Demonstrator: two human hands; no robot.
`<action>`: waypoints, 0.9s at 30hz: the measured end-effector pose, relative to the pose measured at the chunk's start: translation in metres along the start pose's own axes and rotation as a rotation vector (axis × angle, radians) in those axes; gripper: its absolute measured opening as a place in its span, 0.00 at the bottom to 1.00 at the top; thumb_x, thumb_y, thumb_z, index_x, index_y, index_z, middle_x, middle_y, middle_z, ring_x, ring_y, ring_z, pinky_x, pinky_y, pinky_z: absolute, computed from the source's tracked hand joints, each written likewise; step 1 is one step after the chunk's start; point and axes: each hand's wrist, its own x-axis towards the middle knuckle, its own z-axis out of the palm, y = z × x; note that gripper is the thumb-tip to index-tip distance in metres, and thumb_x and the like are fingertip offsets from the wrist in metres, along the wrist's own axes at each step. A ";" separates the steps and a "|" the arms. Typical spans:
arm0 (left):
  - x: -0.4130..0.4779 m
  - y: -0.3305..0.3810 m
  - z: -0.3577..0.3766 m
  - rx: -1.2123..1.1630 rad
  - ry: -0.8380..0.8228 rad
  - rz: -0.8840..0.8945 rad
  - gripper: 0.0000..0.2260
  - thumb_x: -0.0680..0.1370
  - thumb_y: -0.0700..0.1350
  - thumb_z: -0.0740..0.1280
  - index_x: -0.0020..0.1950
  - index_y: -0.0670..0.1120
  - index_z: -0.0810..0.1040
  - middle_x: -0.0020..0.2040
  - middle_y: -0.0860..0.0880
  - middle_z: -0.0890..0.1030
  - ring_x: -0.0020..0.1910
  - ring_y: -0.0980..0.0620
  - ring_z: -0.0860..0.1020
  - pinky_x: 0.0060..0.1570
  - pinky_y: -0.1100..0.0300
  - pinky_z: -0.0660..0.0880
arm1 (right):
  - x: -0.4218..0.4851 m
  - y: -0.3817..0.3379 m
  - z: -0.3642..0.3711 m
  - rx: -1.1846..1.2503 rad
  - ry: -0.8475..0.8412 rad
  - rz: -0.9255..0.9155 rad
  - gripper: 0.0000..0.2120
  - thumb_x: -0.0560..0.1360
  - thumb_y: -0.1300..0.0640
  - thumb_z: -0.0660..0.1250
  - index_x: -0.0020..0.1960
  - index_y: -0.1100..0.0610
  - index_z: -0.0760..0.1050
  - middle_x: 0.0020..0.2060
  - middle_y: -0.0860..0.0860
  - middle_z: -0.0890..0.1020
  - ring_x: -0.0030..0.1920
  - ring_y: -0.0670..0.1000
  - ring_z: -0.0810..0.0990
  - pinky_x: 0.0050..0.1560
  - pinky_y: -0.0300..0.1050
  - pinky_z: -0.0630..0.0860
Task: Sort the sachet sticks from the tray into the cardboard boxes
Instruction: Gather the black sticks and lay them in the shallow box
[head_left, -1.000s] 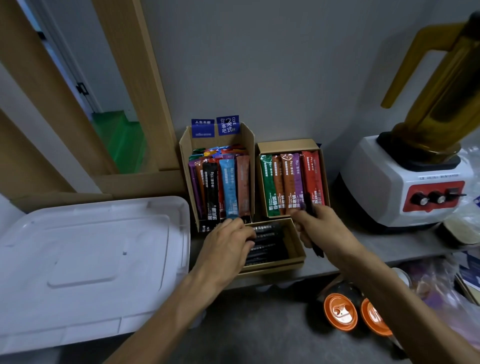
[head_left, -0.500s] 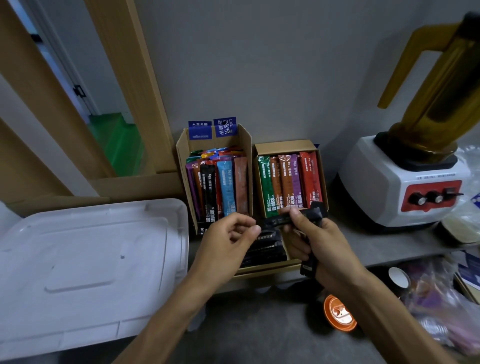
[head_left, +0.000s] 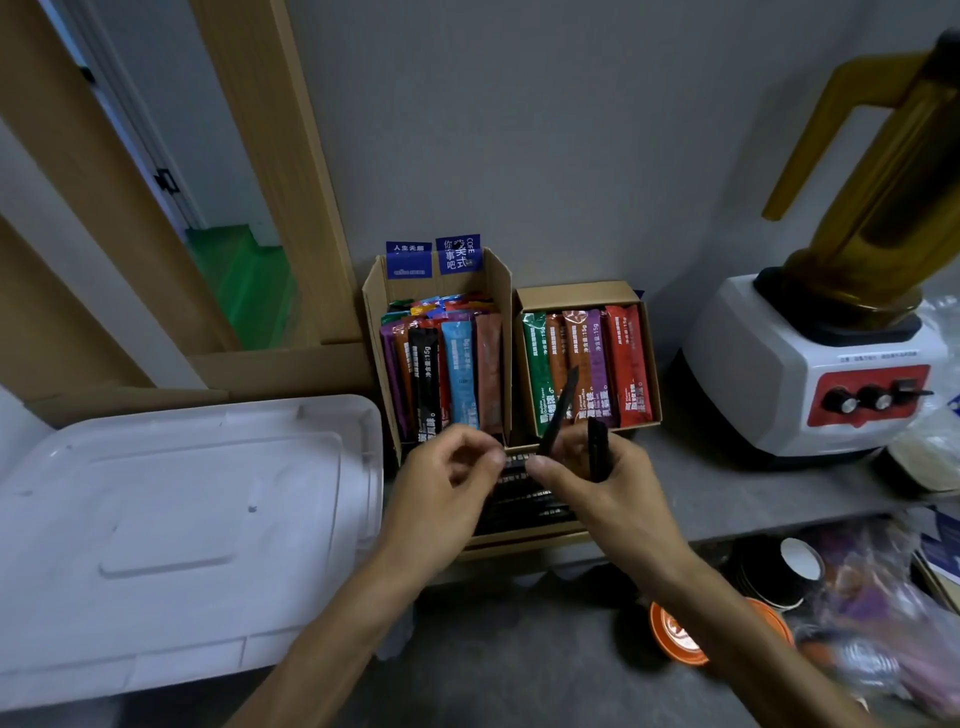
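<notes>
Right hand (head_left: 608, 499) round black sachet stick (head_left: 561, 402), long axis steeply up-right; left hand (head_left: 441, 493) curled, hold unclear

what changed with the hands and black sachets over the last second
The left hand rose out of the tray and met the right hand. The right hand turned its black sachets from pointing down to upright, one leaning over the right cardboard box. Whether the left hand pinches anything is unclear. The left cardboard box, the tray and the blender stayed put.
</notes>
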 end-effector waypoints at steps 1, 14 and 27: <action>0.001 0.003 -0.003 -0.071 0.045 -0.007 0.03 0.80 0.46 0.66 0.51 0.50 0.79 0.46 0.53 0.83 0.43 0.58 0.82 0.42 0.64 0.79 | 0.003 0.000 -0.002 -0.110 0.014 -0.004 0.07 0.73 0.54 0.75 0.47 0.53 0.78 0.42 0.45 0.83 0.44 0.41 0.83 0.40 0.35 0.78; 0.005 -0.004 -0.017 -0.161 0.088 0.003 0.04 0.79 0.42 0.68 0.49 0.43 0.81 0.39 0.49 0.84 0.39 0.53 0.82 0.40 0.63 0.77 | 0.012 -0.002 -0.020 -0.142 -0.108 0.091 0.02 0.75 0.55 0.72 0.45 0.52 0.83 0.42 0.48 0.85 0.45 0.46 0.83 0.46 0.44 0.79; 0.020 0.008 -0.016 0.191 -0.011 0.247 0.05 0.77 0.47 0.70 0.53 0.53 0.78 0.48 0.59 0.80 0.51 0.63 0.77 0.46 0.73 0.73 | 0.022 -0.026 -0.007 -0.019 -0.057 0.095 0.02 0.77 0.57 0.70 0.49 0.55 0.80 0.42 0.50 0.85 0.44 0.45 0.85 0.46 0.43 0.80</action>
